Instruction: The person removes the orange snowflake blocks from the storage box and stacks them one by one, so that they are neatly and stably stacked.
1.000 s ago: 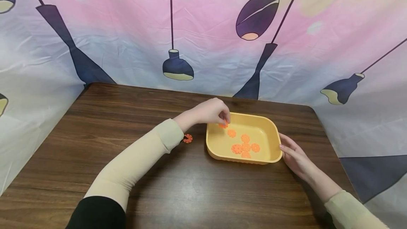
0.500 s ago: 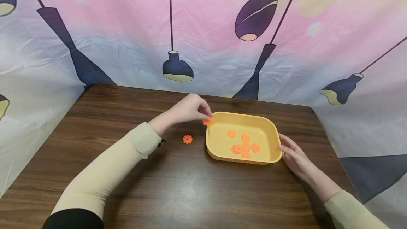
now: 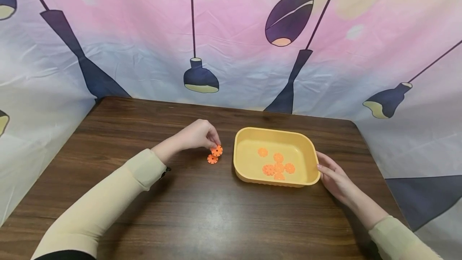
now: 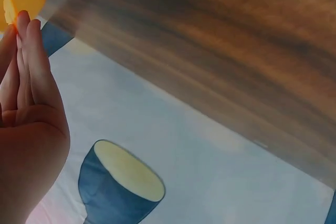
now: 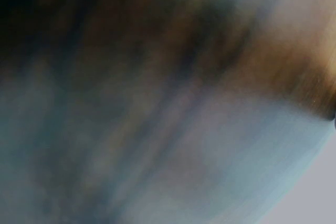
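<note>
So the left hand (image 3: pixel 197 135) is pinching an orange disc (image 3: pixel 217 150) by its edge, thumb against fingertips, and the left wrist view is showing that pinch side-on. That disc is overlapping a loose orange disc (image 3: pixel 212 159) sitting on the brown table (image 3: pixel 202 220); can't tell if they're actually touching. Meanwhile the right hand (image 3: pixel 335 180) is gripping the far-right end of the yellow tray (image 3: pixel 281 137), thumb over the rim, fingers outside. The right wrist cam is just giving blur, so no help there.

Inside the tray, more orange discs (image 3: pixel 290 168) are lying on the floor, most bunching toward the near side. Behind it all, a printed lamp backdrop (image 3: pixel 151 23) is hanging.

My read: the step in hand is bringing one disc to its mate outside the tray. Next move probably calls for lining the two up, then easing the pinch without nudging the lower one.
</note>
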`<state>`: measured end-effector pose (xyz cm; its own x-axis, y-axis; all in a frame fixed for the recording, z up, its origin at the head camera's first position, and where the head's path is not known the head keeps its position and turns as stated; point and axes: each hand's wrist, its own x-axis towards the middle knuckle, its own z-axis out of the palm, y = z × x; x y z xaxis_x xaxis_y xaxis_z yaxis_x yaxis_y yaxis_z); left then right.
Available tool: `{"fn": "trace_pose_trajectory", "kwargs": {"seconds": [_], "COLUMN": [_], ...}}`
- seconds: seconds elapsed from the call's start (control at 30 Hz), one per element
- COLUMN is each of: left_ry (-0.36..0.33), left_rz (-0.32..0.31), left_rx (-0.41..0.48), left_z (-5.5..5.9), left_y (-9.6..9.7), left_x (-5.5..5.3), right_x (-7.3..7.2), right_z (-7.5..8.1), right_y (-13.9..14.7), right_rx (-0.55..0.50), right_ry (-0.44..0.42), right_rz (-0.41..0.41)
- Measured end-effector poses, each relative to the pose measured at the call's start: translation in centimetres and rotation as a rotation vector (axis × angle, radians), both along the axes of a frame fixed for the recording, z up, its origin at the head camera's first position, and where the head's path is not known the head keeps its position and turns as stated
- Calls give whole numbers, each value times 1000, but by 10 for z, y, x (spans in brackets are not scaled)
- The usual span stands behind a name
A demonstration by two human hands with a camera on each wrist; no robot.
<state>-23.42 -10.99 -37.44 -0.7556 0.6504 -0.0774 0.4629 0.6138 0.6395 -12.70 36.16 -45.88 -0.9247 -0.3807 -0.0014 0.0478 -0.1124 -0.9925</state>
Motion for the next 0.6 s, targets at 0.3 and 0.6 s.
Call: {"fn": "trace_pose_trajectory", "kwargs": {"seconds": [0.3,0.6], "left_ry": [-44,24], "left_rz": [5,10], "left_rx": [-39,-89], "left_z": [-13,-21], "left_y": [-4,-7], "left_x": [5,5], "right_x": [0,0], "right_z": [1,1], "right_y": [0,1], "right_rx": [-5,-1], "right_ry": [2,-5], "right_rz": [0,-7]}}
